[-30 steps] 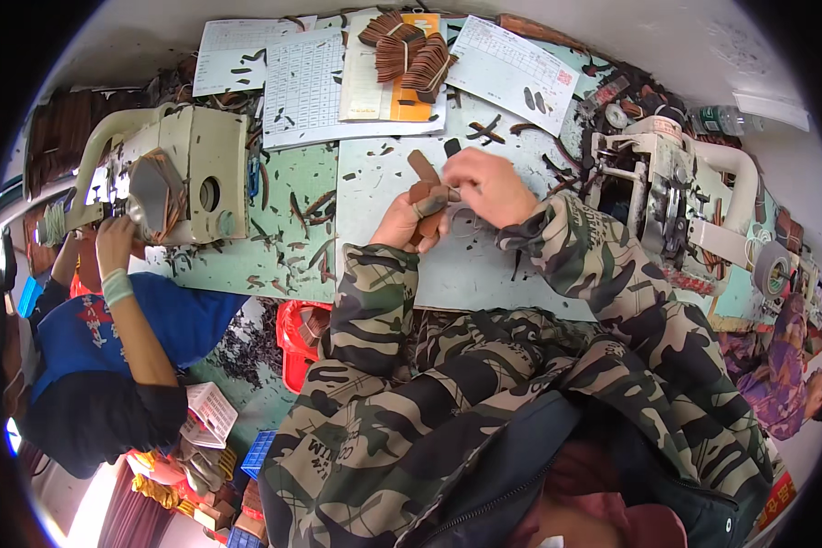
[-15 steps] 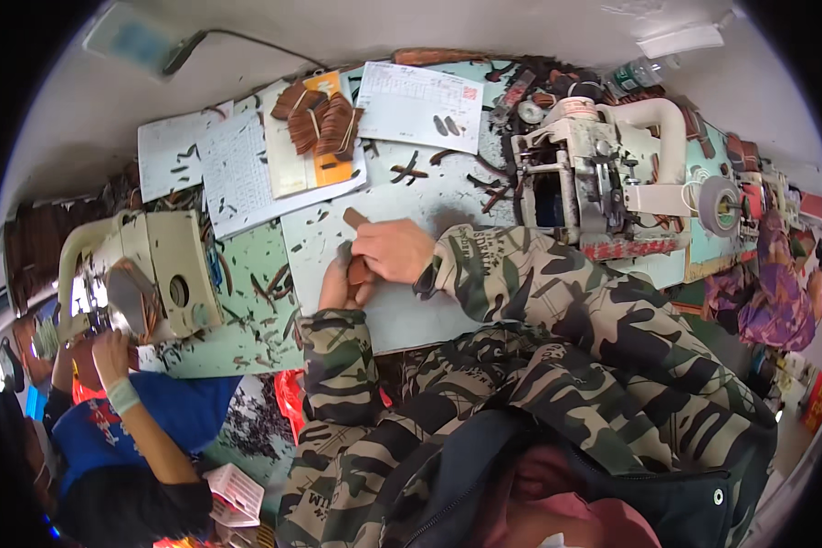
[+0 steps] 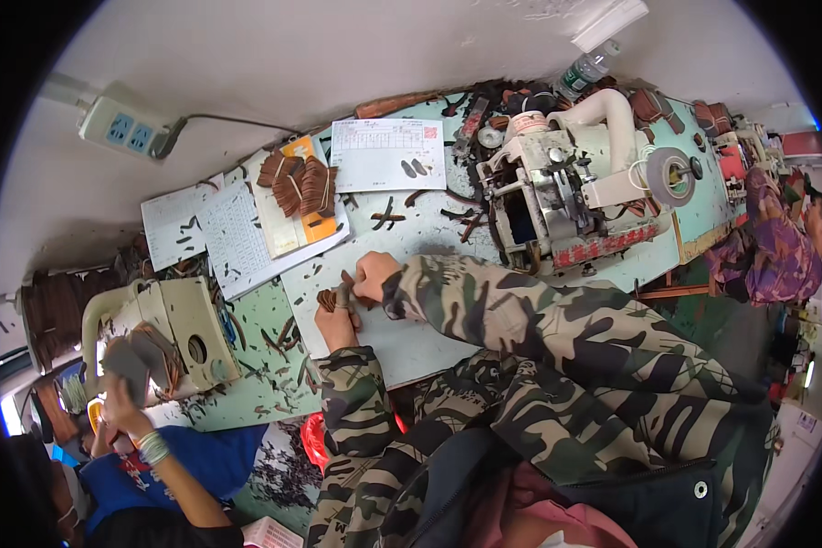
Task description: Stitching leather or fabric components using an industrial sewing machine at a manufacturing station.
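Note:
Low over the white board (image 3: 429, 340), my two hands meet with the fingers bent. My left hand (image 3: 338, 329) is closed on a small stack of brown leather pieces (image 3: 326, 300), whose fanned edges stick out at its far left side. What looks like a grey cover sits on a finger or thumb there. Right beside it, my right hand (image 3: 376, 276) is closed in a pinch at the stack's other side. Its fingertips are partly hidden, so what lies between them cannot be made out.
Bundled brown leather pieces (image 3: 300, 185) lie on papers beyond my hands. A cream machine (image 3: 557, 196) with a grey wheel stands at right, another (image 3: 169, 333) at left. Dark scraps (image 3: 388, 217) litter the table. A co-worker's hand (image 3: 126, 406) holds a grey piece at left.
My hands have shifted; the brown pieces now fan out at the left hand, where before a single strip stuck out beyond the fingers. The view has turned. The co-worker's hand now lifts a grey piece.

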`<action>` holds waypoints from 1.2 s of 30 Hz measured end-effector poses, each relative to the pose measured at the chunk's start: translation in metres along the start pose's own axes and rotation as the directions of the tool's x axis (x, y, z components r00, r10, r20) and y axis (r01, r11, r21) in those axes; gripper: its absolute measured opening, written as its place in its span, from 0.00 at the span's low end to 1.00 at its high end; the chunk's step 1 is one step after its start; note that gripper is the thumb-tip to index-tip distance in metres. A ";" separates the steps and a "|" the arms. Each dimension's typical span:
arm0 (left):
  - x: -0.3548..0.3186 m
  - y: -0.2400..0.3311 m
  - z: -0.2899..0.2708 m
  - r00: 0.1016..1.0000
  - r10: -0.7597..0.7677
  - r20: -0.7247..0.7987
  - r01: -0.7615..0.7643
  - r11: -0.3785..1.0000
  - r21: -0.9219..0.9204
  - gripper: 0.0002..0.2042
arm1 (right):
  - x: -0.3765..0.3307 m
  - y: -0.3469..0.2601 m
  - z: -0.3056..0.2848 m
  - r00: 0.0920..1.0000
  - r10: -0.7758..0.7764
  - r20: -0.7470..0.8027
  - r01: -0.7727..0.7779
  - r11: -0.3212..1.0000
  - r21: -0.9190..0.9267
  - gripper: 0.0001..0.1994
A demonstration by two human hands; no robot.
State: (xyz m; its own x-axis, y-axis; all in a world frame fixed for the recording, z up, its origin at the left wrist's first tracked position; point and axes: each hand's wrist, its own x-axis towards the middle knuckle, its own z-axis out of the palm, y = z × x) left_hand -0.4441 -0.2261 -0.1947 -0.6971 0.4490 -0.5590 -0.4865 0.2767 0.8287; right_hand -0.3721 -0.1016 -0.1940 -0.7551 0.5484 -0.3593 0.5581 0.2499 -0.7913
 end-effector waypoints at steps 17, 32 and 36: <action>-0.144 0.085 0.223 0.422 -0.186 0.887 0.388 0.922 0.009 0.10 | -0.232 0.019 -0.262 0.677 -0.597 -0.431 0.519 0.802 -0.295 0.09; -0.249 0.046 0.427 0.743 -0.299 0.599 0.129 0.942 0.310 0.16 | -0.220 0.271 -0.700 0.873 -0.377 -0.309 0.296 0.914 -0.278 0.10; -0.263 0.025 0.458 0.741 -0.336 0.581 0.220 0.939 0.262 0.12 | -0.092 0.350 -0.739 0.999 -0.043 0.015 0.045 0.849 -0.526 0.12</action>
State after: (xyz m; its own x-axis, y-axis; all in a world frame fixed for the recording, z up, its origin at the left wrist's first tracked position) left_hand -0.0316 0.0521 -0.0150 -0.0471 0.7336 -0.6780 -0.4722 0.5818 0.6623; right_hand 0.1465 0.5248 -0.0721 -0.7836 0.5248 -0.3325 0.6212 0.6568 -0.4274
